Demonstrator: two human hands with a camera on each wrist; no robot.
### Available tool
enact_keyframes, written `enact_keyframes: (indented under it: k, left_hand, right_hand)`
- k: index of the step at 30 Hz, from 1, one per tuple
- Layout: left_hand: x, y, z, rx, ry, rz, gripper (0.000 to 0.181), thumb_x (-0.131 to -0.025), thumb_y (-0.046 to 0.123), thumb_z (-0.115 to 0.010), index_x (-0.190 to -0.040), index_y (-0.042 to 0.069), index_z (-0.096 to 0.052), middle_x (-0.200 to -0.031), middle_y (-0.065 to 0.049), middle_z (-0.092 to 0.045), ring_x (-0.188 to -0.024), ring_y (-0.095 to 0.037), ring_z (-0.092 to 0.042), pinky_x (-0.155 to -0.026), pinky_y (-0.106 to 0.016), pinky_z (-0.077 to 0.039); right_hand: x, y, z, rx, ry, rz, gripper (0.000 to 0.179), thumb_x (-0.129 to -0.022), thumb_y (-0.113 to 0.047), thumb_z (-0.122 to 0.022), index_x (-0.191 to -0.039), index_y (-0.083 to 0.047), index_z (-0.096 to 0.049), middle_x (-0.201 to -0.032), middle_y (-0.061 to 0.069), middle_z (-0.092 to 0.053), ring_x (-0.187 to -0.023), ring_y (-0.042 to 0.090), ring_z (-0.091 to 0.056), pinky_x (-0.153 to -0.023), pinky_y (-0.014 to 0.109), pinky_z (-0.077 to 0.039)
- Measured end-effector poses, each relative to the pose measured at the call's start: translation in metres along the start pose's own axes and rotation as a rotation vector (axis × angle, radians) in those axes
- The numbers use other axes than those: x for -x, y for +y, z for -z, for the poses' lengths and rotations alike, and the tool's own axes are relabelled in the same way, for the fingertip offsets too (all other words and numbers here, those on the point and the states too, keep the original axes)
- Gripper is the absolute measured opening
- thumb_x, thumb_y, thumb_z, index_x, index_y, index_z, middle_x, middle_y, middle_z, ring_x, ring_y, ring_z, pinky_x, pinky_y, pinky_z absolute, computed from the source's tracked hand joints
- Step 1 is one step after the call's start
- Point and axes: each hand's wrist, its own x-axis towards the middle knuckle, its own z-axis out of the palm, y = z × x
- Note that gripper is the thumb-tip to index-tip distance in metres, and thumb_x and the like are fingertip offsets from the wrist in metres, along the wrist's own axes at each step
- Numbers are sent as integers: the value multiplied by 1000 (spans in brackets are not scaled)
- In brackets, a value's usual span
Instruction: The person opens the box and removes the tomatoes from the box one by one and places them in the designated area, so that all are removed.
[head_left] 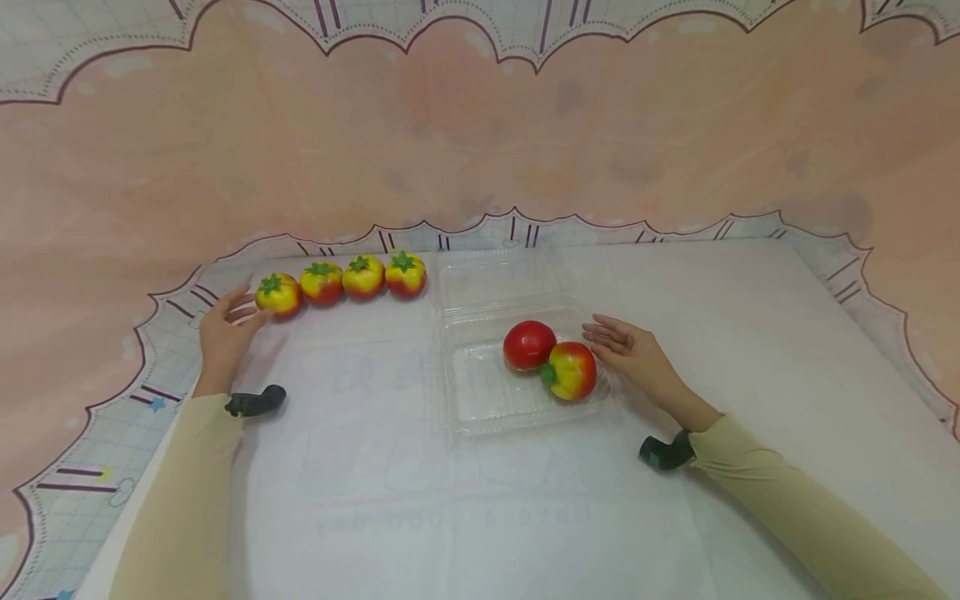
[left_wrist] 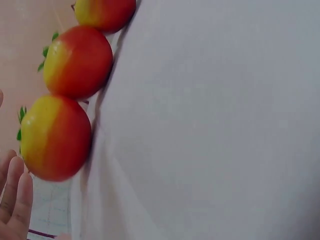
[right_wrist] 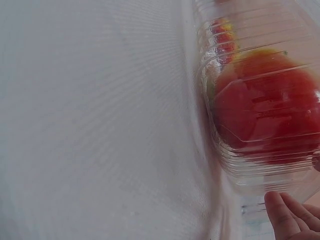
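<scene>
My left hand (head_left: pixel 227 336) is at the left end of a row of red-and-yellow tomatoes with green leafy tops. Its spread fingers and thumb are beside the leftmost tomato (head_left: pixel 279 296); whether they touch it I cannot tell. The left wrist view shows the fingers (left_wrist: pixel 22 202) just below that tomato (left_wrist: pixel 56 139). My right hand (head_left: pixel 633 354), fingers extended, is at the right side of a clear plastic box (head_left: pixel 480 400). Inside the box, a red tomato (head_left: pixel 529 346) and a tilted red-and-yellow tomato (head_left: pixel 572 372) lie against each other. The right wrist view shows the fingers (right_wrist: pixel 280 215) by the box's end.
The box's clear lid (head_left: pixel 502 279) lies folded back behind it. Three more tomatoes (head_left: pixel 363 277) continue the row along the back edge of the white-covered table (head_left: pixel 360 467). A patterned cloth (head_left: pixel 450 133) hangs behind. Each wrist carries a small black camera (head_left: pixel 257 402).
</scene>
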Motion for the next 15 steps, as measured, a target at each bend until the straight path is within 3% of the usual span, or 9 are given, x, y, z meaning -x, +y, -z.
enact_keyframes:
  k: [3,5,12,15]
  left_hand:
    - [7,12,-2,55,1,-41,59,-88,29,-64,-141,15,-43,-130,-4,-54,-97,6,-48,-88,-7,-44]
    - [13,25,-4,75,-15,-66,58,-88,24,-65,-140,12,-44,-129,-7,-54,-97,5,-48,-88,-8,-44]
    - [25,55,-19,61,-127,-166,58,-88,22,-65,-141,13,-43,-133,-16,-50,-114,-18,-51,-90,-8,-46]
    - [30,67,-28,71,-159,-233,57,-87,19,-66,-140,10,-44,-131,-19,-51,-114,-26,-51,-92,-12,-47]
  right_hand:
    - [0,-1,0,9,0,1,54,-94,-9,-54,-143,1,-33,-139,25,-47,-126,37,-46,-91,20,-45]
    - [1,-1,0,11,0,1,54,-94,-9,-54,-143,1,-33,-139,24,-47,-127,37,-46,-91,20,-45]
    - [1,-2,0,14,1,-1,54,-94,-9,-55,-143,2,-33,-139,24,-47,-126,37,-46,-91,20,-45]
    - [2,-3,-1,10,1,-3,54,-94,-9,-54,-143,2,-33,-139,24,-47,-126,37,-46,-91,20,-45]
